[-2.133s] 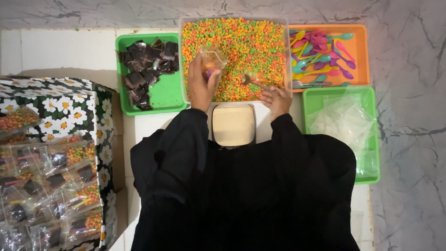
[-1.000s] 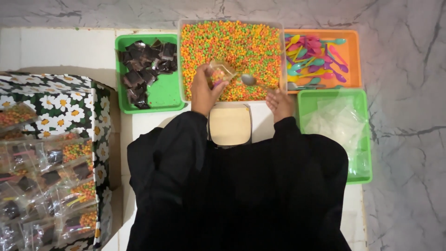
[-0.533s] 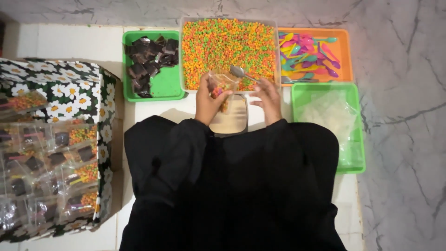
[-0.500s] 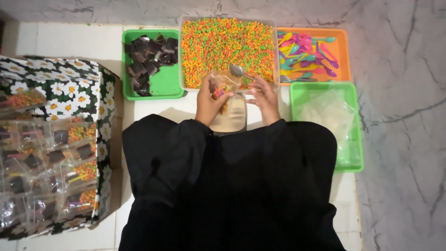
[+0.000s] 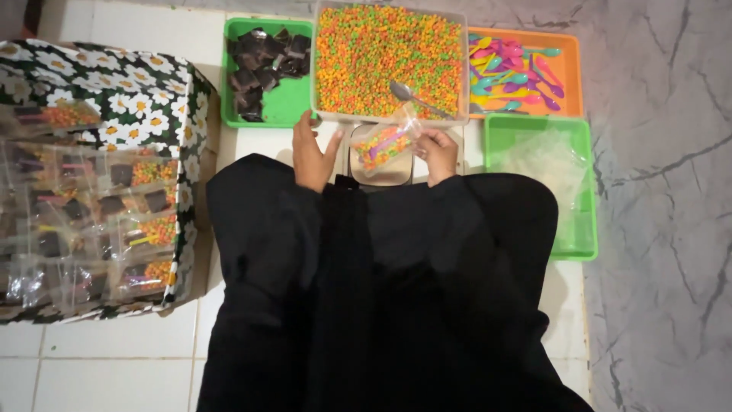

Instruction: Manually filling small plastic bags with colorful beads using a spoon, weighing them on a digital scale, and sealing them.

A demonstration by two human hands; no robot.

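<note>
I've dropped the spoon (image 5: 412, 98) in the cereal tray (image 5: 390, 114); right hand (image 5: 437, 152) now pinches the filled bag (image 5: 381, 143), left hand (image 5: 313, 152) empty, open.

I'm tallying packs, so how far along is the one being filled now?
Done: the small clear bag holds colourful cereal bits and a purple spoon, and the metal spoon lies in the cereal tub. In hand: the right hand holds the bag over the small scale; the left hand is free. Left: no dark square from the green tray shows inside, and the bag looks unsealed.
</note>
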